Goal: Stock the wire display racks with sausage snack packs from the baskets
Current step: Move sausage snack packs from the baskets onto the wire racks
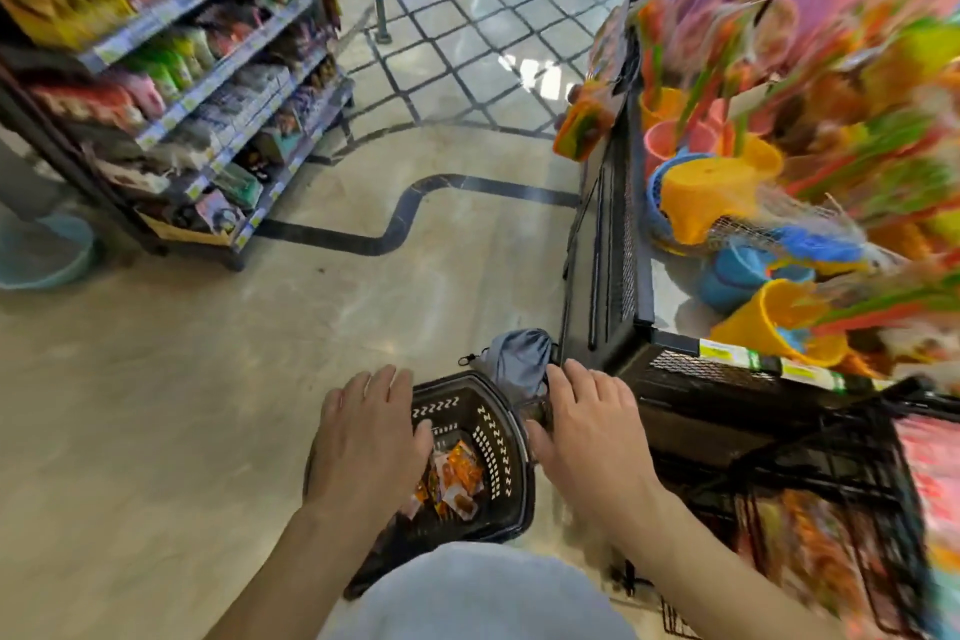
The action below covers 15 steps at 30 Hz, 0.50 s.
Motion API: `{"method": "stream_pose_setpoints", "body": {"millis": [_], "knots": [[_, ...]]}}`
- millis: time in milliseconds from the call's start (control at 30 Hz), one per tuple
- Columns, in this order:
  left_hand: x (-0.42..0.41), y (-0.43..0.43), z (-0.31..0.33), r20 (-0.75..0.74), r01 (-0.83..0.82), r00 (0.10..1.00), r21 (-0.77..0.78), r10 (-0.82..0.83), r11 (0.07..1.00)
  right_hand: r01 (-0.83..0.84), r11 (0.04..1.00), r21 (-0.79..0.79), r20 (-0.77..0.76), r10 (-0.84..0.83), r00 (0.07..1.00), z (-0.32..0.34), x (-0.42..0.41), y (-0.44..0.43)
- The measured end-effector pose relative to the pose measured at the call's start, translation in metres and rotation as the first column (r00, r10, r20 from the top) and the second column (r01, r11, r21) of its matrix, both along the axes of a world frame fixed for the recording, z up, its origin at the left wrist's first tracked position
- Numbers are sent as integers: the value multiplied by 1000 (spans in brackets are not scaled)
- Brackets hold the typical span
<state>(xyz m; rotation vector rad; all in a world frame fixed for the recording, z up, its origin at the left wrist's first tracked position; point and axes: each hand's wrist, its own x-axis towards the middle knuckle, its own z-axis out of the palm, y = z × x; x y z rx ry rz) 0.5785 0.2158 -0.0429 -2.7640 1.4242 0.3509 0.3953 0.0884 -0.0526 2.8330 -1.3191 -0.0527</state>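
A black plastic basket (498, 437) stands on the floor in front of me with several orange and white sausage snack packs (457, 478) lying in it. My left hand (369, 437) hovers over the basket's left side, fingers straight, holding nothing. Over the basket's right rim is my right hand (587, 426), fingers relaxed and empty. A black wire display rack (852, 463) stands at the lower right with blurred orange and pink packs in it.
A grey drawstring bag (519, 359) lies just beyond the basket. A black mesh shelf unit (618, 244) full of coloured plastic toys stands on the right. A snack shelf unit (218, 83) and a teal bucket (47, 250) stand on the left, with bare floor between.
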Motion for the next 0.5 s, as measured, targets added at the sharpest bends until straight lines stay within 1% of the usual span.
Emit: {"method": "stream_pose_setpoints", "body": {"millis": [100,200,267,400,500], "knots": [[-9,0,7,-15,124,992,-19,-124,992,111,993,-46,1,-111,994,6,-20,24],[-22,6,12,-33,267,963,-38,-268,963,246,967,-60,1,-246,969,3,-51,58],[-35,13,11,-45,357,933,-31,-358,934,327,942,-70,-13,-329,944,-1,-76,88],[-69,19,5,-69,495,867,-1,-494,869,480,874,-71,7,-481,877,-6,-126,148],[-106,19,7,-69,606,793,-2,-605,795,580,810,-82,-9,-583,813,-7,-162,185]]}}
